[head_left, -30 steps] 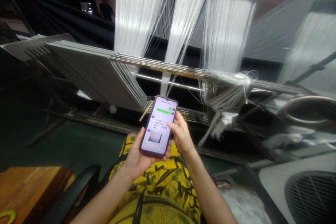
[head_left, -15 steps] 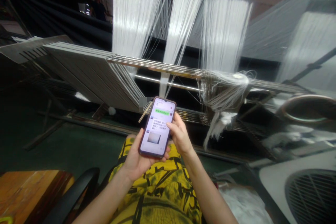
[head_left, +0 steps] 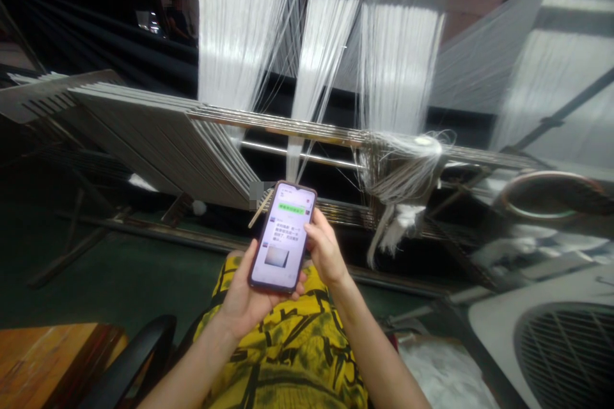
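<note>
A smartphone (head_left: 288, 278) with a lit chat screen is held above the lap, tilted slightly to the right at its top. My left hand (head_left: 242, 297) wraps its lower left side, with fingertips showing at the bottom right edge. At the phone's right edge is my right hand (head_left: 327, 248), its thumb by the screen and its other fingers curled, partly hidden behind the phone. Behind the phone, white warp threads (head_left: 398, 57) hang down to a row of metal bars (head_left: 288, 124). A thin pale stick (head_left: 259, 209) shows just left of the phone.
Grey slatted heddle rows (head_left: 153, 140) stretch to the left. Bundled loose thread (head_left: 407, 156) hangs on the bars at right. A wooden surface (head_left: 43, 358) and black armrest (head_left: 139, 351) are lower left, a fan-grilled machine (head_left: 570, 351) lower right. A person (head_left: 177, 19) is far back.
The view has shifted slightly, so the loom and threads appear a little further left. Both hands keep hold of the phone, and the screen shows the same chat.
</note>
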Demonstrator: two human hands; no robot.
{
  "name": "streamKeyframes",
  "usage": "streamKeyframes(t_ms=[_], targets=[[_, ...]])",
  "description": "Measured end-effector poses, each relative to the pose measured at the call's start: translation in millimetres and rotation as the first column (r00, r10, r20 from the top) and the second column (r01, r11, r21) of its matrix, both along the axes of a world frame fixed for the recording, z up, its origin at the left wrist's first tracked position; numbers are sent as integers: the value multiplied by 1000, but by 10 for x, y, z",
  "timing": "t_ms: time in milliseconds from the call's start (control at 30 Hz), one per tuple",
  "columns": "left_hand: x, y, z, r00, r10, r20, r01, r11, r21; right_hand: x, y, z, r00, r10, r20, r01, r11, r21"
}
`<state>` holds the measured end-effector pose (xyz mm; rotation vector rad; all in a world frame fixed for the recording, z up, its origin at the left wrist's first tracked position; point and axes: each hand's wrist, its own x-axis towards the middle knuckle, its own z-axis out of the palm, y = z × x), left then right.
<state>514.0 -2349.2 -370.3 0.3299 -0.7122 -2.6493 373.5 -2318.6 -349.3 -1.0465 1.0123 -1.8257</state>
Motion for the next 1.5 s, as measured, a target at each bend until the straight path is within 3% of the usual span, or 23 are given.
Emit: streamKeyframes(t_ms=[667, 1500], targets=[[-4, 35, 19, 998, 23, 51, -24, 999, 22, -4, 30, 13, 998, 50, 40, -50, 999, -17], [-15, 36, 30, 1000, 23, -14, -22, 997, 68, 3, 25, -21, 999, 36, 20, -35, 999, -33]])
